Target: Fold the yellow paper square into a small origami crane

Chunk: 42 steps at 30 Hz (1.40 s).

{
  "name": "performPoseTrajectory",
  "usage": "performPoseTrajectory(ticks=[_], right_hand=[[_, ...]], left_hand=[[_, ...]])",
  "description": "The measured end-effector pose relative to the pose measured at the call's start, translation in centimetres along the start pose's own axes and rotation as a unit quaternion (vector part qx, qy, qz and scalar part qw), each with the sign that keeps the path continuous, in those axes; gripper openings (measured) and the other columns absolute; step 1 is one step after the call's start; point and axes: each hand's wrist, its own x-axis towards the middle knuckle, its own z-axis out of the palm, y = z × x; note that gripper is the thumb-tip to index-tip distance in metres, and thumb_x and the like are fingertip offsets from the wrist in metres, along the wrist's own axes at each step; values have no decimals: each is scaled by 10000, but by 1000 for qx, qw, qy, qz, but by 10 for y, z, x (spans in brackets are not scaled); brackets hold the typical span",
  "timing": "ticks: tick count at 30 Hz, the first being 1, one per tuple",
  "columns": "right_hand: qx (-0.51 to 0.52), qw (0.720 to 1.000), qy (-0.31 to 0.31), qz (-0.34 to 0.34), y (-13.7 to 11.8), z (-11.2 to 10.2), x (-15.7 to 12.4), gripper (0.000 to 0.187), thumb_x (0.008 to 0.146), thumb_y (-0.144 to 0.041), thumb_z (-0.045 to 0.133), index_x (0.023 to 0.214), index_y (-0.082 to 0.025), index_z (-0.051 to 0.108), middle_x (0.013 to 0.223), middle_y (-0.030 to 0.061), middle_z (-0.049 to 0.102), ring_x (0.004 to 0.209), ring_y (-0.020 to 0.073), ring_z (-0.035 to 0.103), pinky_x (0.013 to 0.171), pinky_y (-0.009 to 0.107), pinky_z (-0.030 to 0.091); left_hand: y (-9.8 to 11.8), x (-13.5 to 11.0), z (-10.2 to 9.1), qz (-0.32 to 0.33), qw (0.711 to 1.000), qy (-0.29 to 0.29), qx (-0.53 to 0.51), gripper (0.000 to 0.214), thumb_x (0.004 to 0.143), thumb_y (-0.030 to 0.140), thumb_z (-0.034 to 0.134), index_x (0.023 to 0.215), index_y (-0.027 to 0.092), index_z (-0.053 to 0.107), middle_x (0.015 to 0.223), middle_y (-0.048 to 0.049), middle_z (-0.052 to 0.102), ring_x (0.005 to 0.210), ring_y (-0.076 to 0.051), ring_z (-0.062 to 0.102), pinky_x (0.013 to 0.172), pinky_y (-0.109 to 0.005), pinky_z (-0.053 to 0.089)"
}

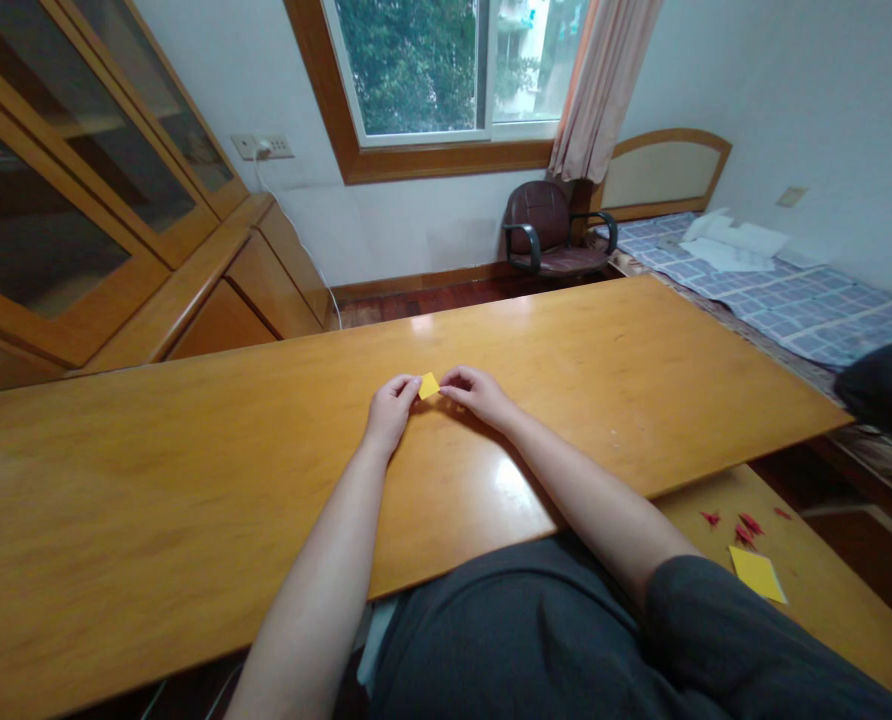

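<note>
A small square of yellow paper (429, 386) is held just above the wooden table (191, 470), between my two hands. My left hand (393, 408) pinches its left edge with thumb and fingers. At the opposite corner, my right hand (479, 394) has thumb and forefinger closed on the paper's tip. Any folds in the sheet are too small to make out from here.
On a lower wooden surface (828, 570) at right lie several small red folded-paper pieces (746, 530) and a yellow paper stack (758, 573). Beyond the table stand a brown armchair (547, 230) and a bed (806, 300). A glass-door cabinet (176, 270) rises at left.
</note>
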Motion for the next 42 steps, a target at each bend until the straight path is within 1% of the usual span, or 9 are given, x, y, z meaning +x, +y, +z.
performPoseTrajectory(ticks=[5,9,11,15,20,24,29,37,42], right_hand=[[-13,1000,9,-6,2,1,0,257,779,-393,683,877,-158,651,773,4,639,674,114,541,631,234,428],[-9,1000,16,-7,-1,1,-2,293,791,-389,685,992,-177,670,796,1,640,639,109,536,610,234,427],[-31,999,15,-31,-4,0,-2,280,803,-360,682,1027,-192,689,829,9,648,654,113,540,642,247,437],[-99,990,8,-99,-6,-2,-1,152,824,-297,671,922,-206,743,837,33,649,763,146,556,747,280,442],[-103,988,12,-112,-5,-2,-1,116,840,-274,659,886,-212,746,871,43,652,810,157,575,773,287,446],[-105,987,24,-120,-5,-2,-2,108,846,-273,663,883,-211,744,862,40,643,798,154,569,765,283,445],[-118,981,34,-149,-5,-2,-1,82,841,-252,686,868,-198,742,834,34,625,771,143,563,736,272,447],[-112,978,45,-171,2,-1,1,80,842,-266,691,846,-214,751,847,32,579,814,149,568,775,297,490],[-78,982,49,-165,7,0,3,100,825,-312,704,836,-221,744,1017,58,562,906,161,579,797,310,520]], left_hand=[[2,0,1,-1,1000,1,17,311,811,474,574,773,179,663,710,4,620,693,-151,536,656,-236,405],[5,-2,1,-4,1000,9,21,302,816,467,573,761,181,655,683,12,605,674,-147,536,653,-236,405],[5,-2,1,-1,1000,5,27,299,821,463,574,766,182,660,676,15,602,674,-146,538,658,-235,407],[5,-2,1,2,999,3,34,295,828,455,574,774,180,668,684,16,608,685,-143,542,670,-232,408],[4,-2,1,1,1000,-13,16,306,814,467,600,771,175,679,707,7,630,704,-144,558,685,-234,424],[1,-3,2,-12,999,-23,-40,354,762,467,670,940,164,709,839,-28,687,771,-159,602,740,-249,456],[0,-4,4,11,996,-19,-88,501,770,388,689,1212,164,613,681,40,586,707,-122,574,752,-237,455],[-3,-4,7,59,995,-38,-72,473,781,318,685,1226,186,594,776,19,584,761,-126,607,768,-250,483],[-5,-6,6,75,996,-47,-18,386,817,324,654,1184,206,631,830,-5,619,769,-136,621,737,-248,490]])
